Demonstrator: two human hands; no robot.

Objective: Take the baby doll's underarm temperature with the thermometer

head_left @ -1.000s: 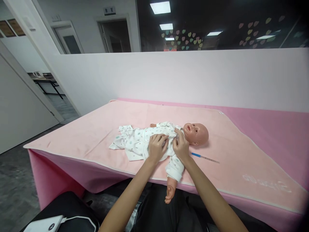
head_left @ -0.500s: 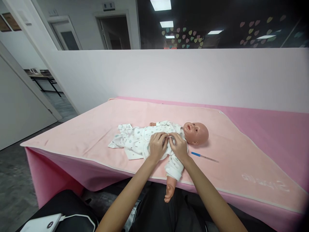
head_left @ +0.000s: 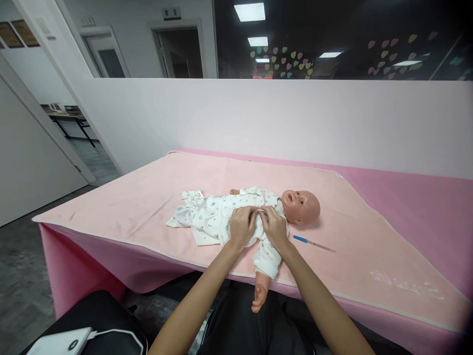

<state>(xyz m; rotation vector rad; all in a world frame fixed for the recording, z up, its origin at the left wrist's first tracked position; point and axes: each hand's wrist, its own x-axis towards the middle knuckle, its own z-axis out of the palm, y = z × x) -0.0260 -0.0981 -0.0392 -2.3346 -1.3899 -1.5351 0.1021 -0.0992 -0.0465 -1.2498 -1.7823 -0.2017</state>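
Observation:
A baby doll (head_left: pixel 301 207) lies on its back on the pale pink blanket (head_left: pixel 148 197), head to the right, dressed in a white patterned garment (head_left: pixel 207 214). One doll arm hangs over the table's near edge. My left hand (head_left: pixel 241 226) and my right hand (head_left: pixel 274 226) rest side by side on the doll's chest, fingertips pinching the garment's front where they meet. A thin thermometer with a blue end (head_left: pixel 314 243) lies on the blanket just right of my right hand.
The blanket covers a darker pink table (head_left: pixel 424 197) standing against a white partition wall (head_left: pixel 258 118). A white device with a cable (head_left: pixel 55 342) lies on a black seat at the lower left. An open doorway is at the far left.
My right hand has slid from the doll's neck down to its chest and now meets my left hand on the garment's front. The doll has not moved.

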